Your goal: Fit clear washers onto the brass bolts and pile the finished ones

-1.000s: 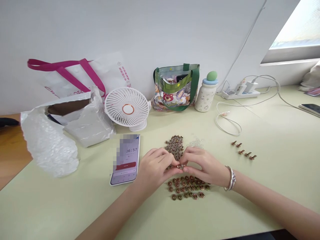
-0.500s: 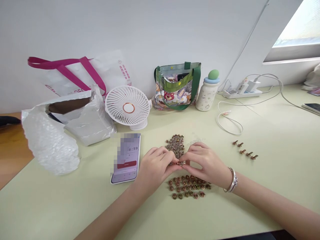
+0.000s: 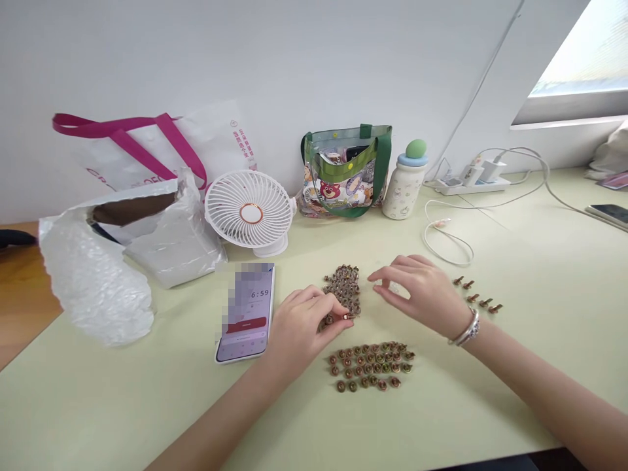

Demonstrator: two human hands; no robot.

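My left hand (image 3: 311, 324) pinches a small copper-coloured screw (image 3: 349, 316) between thumb and fingertips, its shank pointing right. Just behind it lies a cluster of small metal pieces (image 3: 346, 284), partly covered by my fingers. To the right, my right hand (image 3: 417, 288) is raised with thumb and index finger apart and nothing visible between them. Small clear pieces (image 3: 394, 286) show faintly beneath its fingers, too small to make out. In front of both hands, rows of copper-coloured screws (image 3: 370, 367) stand heads down. Several more screws (image 3: 485, 303) lie beyond my right wrist.
A phone (image 3: 245, 314) lies left of my left hand. Behind stand a white fan (image 3: 250, 212), a printed bag (image 3: 346, 176) and a bottle (image 3: 405, 186). Bubble wrap (image 3: 98, 281) sits at left. A white cable (image 3: 449, 239) loops near a power strip (image 3: 471, 185).
My right hand has let go of the screw and moved right and away from me, its fingers opening over the clear pieces. My left hand still holds the screw in nearly the same place.
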